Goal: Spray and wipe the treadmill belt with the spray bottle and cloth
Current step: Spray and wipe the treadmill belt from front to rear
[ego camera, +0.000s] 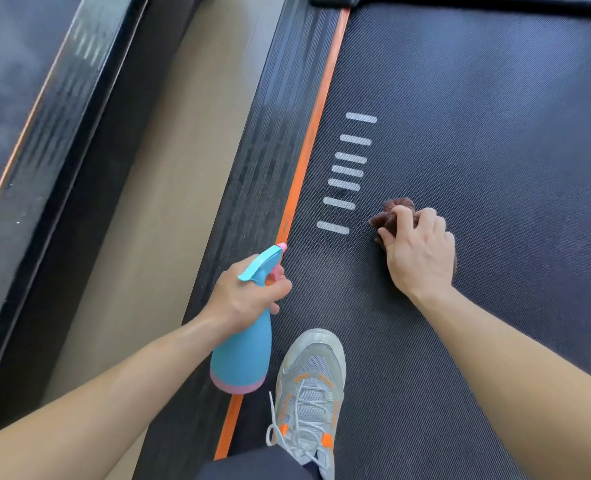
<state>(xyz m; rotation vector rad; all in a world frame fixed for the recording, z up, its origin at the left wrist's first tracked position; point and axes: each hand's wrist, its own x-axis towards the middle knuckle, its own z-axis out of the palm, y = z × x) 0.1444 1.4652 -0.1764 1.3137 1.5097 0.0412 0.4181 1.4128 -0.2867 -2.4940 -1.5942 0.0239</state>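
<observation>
The dark textured treadmill belt (pixel 477 133) fills the right and centre of the head view. My right hand (pixel 420 251) grips a bunched brown cloth (pixel 391 211) and holds it down on the belt, just right of a row of white stripes (pixel 347 171). My left hand (pixel 245 296) grips the neck of a blue spray bottle with a pink base (pixel 243 358), a finger at its pink trigger. The nozzle points forward over the belt's left edge, and the bottle hangs above the orange strip.
An orange strip (pixel 316 109) and a ribbed black side rail (pixel 273 140) border the belt on the left. Beyond lie beige floor (pixel 169 188) and a second treadmill's rail (pixel 44 133). My grey-and-orange sneaker (pixel 309 386) stands on the belt near the bottom.
</observation>
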